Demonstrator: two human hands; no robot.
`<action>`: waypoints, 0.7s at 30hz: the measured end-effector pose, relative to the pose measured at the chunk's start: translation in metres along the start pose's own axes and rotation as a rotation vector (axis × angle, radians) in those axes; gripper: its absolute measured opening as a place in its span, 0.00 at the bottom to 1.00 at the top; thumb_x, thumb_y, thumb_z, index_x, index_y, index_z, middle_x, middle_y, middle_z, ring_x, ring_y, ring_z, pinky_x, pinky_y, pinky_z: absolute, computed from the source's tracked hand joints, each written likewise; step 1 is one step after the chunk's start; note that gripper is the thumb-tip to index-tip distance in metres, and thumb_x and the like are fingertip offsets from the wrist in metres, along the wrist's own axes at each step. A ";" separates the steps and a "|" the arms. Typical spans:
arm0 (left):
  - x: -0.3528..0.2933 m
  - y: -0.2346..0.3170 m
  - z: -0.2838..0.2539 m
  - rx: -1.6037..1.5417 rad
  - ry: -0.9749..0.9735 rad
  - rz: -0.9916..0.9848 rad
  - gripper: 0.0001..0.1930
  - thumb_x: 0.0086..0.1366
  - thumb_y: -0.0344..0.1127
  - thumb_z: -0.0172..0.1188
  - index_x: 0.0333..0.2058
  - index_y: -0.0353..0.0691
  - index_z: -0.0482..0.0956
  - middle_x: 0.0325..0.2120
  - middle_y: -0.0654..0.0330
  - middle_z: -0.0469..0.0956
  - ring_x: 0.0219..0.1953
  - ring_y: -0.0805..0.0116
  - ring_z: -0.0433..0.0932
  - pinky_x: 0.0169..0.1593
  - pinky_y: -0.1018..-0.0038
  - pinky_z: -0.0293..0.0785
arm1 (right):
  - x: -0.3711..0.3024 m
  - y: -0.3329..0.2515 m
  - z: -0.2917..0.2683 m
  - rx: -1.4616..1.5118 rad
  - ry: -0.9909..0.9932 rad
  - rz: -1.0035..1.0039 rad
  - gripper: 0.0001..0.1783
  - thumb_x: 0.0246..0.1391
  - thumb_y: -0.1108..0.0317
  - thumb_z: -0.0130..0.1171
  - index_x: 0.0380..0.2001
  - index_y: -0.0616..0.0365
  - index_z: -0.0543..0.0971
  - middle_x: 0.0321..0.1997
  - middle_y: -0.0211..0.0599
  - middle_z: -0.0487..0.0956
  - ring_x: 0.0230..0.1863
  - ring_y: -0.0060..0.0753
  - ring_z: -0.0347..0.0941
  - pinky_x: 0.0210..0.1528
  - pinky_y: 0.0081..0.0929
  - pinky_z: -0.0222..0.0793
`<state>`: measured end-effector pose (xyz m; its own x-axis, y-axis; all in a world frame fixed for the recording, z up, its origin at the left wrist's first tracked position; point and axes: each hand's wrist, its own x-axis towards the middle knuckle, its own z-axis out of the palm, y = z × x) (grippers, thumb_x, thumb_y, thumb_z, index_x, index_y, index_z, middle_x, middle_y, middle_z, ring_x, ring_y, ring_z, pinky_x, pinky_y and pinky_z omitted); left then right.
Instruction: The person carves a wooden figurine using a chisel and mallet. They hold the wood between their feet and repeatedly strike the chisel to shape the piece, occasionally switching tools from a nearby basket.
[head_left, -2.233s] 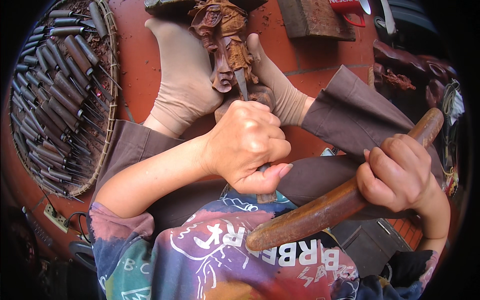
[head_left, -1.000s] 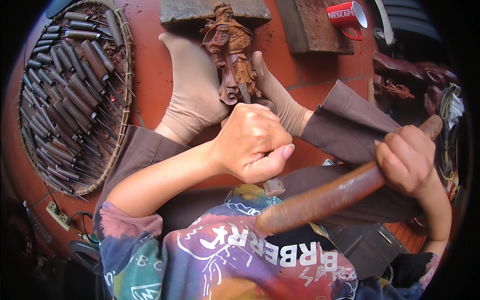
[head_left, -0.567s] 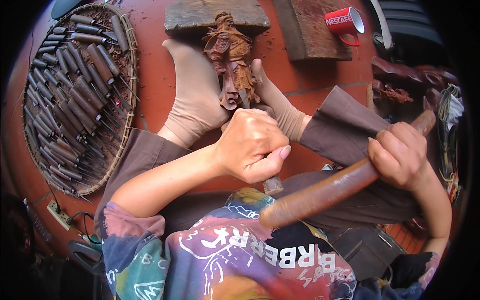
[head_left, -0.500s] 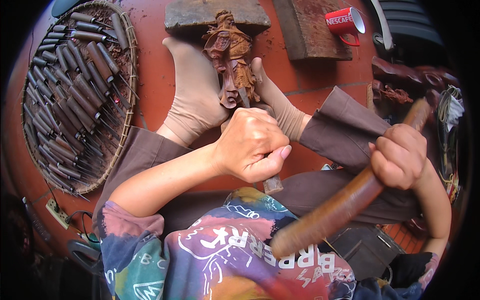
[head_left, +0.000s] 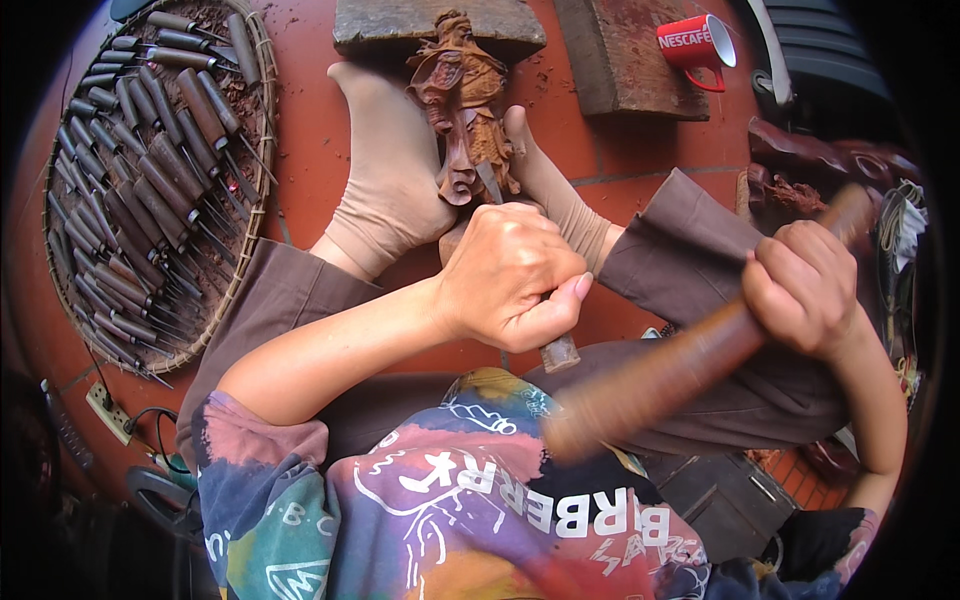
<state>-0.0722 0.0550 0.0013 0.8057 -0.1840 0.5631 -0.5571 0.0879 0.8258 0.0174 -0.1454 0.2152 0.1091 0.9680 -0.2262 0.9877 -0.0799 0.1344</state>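
My left hand [head_left: 520, 275] is closed around the handle of a carving chisel [head_left: 561, 354], whose butt end sticks out below the fist. The chisel's metal blade points up at the lower robe of a carved wooden figurine [head_left: 462, 90]. This brown figurine lies between my two socked feet, its head toward a wooden block. Off to the right, my right hand [head_left: 802, 285] grips a long round wooden mallet [head_left: 665, 375]. Blurred by motion, the mallet's thick end hangs just below and right of the chisel butt, apart from it.
A round woven tray [head_left: 268, 120] full of wood-handled chisels stands at the left. Beyond the figurine is a dark wooden block [head_left: 385, 28]. A red mug [head_left: 695, 45] rests on another wooden plank [head_left: 625, 75]. A power strip [head_left: 108, 412] lies at the lower left.
The mallet's thick end has swung upward, closer to the chisel butt. My left fist and the chisel have shifted slightly, and the butt now sits a little higher and further right.
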 end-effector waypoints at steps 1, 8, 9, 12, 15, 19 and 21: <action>0.000 0.000 -0.001 0.009 -0.012 -0.003 0.13 0.52 0.35 0.53 0.12 0.41 0.64 0.10 0.58 0.61 0.14 0.56 0.62 0.22 0.64 0.56 | 0.001 -0.003 0.001 -0.015 -0.025 0.049 0.18 0.24 0.64 0.56 0.26 0.55 0.71 0.21 0.30 0.66 0.21 0.32 0.64 0.23 0.27 0.63; -0.003 0.000 0.002 0.068 -0.024 0.020 0.11 0.47 0.35 0.55 0.12 0.41 0.66 0.09 0.59 0.62 0.14 0.57 0.62 0.21 0.65 0.58 | -0.004 0.000 0.009 0.008 0.042 -0.020 0.18 0.25 0.65 0.56 0.28 0.55 0.71 0.21 0.30 0.66 0.21 0.30 0.65 0.23 0.27 0.62; -0.003 0.000 0.003 0.080 -0.028 0.027 0.10 0.46 0.36 0.55 0.12 0.41 0.66 0.09 0.59 0.62 0.14 0.57 0.63 0.21 0.65 0.58 | -0.005 -0.002 0.007 -0.001 0.013 0.004 0.18 0.25 0.65 0.56 0.28 0.55 0.71 0.22 0.30 0.66 0.21 0.31 0.65 0.23 0.27 0.62; -0.003 -0.002 0.003 0.091 -0.042 0.044 0.09 0.43 0.36 0.56 0.12 0.42 0.67 0.09 0.59 0.62 0.14 0.58 0.63 0.21 0.65 0.59 | -0.006 0.001 0.013 -0.004 0.045 -0.053 0.16 0.28 0.64 0.56 0.28 0.54 0.71 0.21 0.28 0.65 0.21 0.30 0.64 0.23 0.26 0.62; -0.006 -0.003 0.004 0.121 -0.056 0.057 0.09 0.43 0.36 0.56 0.12 0.42 0.67 0.09 0.60 0.62 0.13 0.59 0.63 0.21 0.65 0.59 | -0.004 -0.001 0.011 0.006 0.005 -0.062 0.16 0.29 0.63 0.56 0.28 0.53 0.70 0.22 0.29 0.66 0.22 0.30 0.64 0.24 0.26 0.62; -0.006 -0.004 0.003 0.157 -0.088 0.080 0.09 0.42 0.36 0.56 0.11 0.43 0.66 0.10 0.61 0.63 0.14 0.60 0.64 0.22 0.65 0.59 | -0.002 0.002 0.012 0.058 0.044 -0.112 0.18 0.28 0.63 0.57 0.29 0.53 0.70 0.22 0.30 0.66 0.22 0.31 0.64 0.25 0.26 0.62; -0.009 -0.007 0.005 0.192 -0.097 0.111 0.09 0.42 0.36 0.56 0.11 0.43 0.66 0.10 0.61 0.63 0.15 0.61 0.65 0.22 0.66 0.59 | -0.001 -0.007 0.011 -0.013 -0.042 -0.022 0.18 0.28 0.63 0.57 0.29 0.53 0.70 0.22 0.30 0.67 0.22 0.31 0.64 0.25 0.26 0.62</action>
<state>-0.0770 0.0508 -0.0095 0.7193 -0.2773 0.6369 -0.6768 -0.0730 0.7326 0.0113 -0.1485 0.2035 0.0920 0.9587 -0.2692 0.9884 -0.0551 0.1414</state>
